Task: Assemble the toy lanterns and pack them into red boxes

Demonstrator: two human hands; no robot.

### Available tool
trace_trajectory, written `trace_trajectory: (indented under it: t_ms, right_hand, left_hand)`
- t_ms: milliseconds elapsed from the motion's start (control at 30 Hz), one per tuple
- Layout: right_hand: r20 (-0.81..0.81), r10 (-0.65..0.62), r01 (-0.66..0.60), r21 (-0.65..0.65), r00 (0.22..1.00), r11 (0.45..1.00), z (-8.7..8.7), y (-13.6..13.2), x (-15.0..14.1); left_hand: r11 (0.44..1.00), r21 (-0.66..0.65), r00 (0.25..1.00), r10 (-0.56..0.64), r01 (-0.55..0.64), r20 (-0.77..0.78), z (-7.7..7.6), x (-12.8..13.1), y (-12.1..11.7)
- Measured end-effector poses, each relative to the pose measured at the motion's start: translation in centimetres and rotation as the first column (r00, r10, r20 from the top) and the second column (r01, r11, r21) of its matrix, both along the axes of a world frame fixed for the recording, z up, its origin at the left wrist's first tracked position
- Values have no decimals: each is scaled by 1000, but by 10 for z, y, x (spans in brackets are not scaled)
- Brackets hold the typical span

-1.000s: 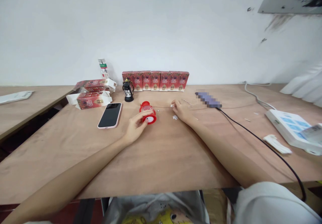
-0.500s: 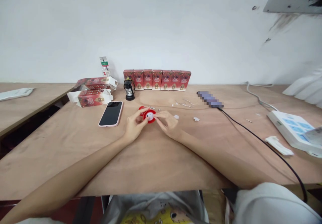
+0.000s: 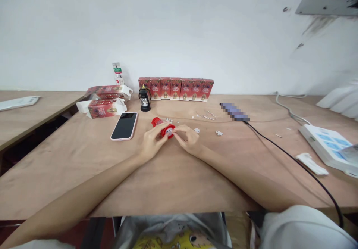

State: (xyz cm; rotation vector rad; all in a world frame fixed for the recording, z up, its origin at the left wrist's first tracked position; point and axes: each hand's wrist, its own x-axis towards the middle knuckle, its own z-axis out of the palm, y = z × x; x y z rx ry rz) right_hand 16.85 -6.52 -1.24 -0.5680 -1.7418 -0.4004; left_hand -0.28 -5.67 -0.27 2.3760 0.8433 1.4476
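Note:
A small red lantern (image 3: pixel 157 121) lies tilted on the table, its round base with a white centre turned toward me. My left hand (image 3: pixel 152 140) is closed around its side, thumb at the rim of the base. The fingertips of my right hand (image 3: pixel 189 139) are pinched together at the white centre of the base; whether they hold something small there I cannot make out. Several small round button cells (image 3: pixel 169 120) lie just behind the lantern. Small white plastic pieces (image 3: pixel 219 133) rest to the right of my right hand.
A phone (image 3: pixel 124 126) lies left of my hands. Behind stand a black lantern (image 3: pixel 144 99) and a row of red boxes (image 3: pixel 176 89). Opened boxes (image 3: pixel 107 108) lie at the left. Thin metal pieces (image 3: pixel 208 115), a blurred device (image 3: pixel 234 111) with a cable, and a white power strip (image 3: pixel 326 144) are rightward.
The red lantern has tipped, so more of its body shows behind the base. Both hands stay on it, the left having shifted slightly right. The view has moved a little.

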Motion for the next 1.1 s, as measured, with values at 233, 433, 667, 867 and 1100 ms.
trace_trajectory:
  t_ms: [233,433,667,867,1100]
  right_hand:
    - [27,3,-4,14,1000,1000,0,0,0]
    - [36,-23,24,-29,999,999,-2,0,-1]
    - [19,-76,76,28,997,997,3,-1,-1]
    - [65,-50,48,33,997,998,1,0,0]
    - [74,-38,38,-4,997,999,0,1,1]
  left_hand:
    - [999,40,998,14,-12,-56,3,-2,-3]
    - [997,75,995,32,-25,-91,4,-2,-2]
    - [989,146,987,17,7,-161,3,-5,-1]
    - [989,147,989,15,7,-147,2,-6,0]
    - [991,137,989,25,-5,-145,3,-5,0]
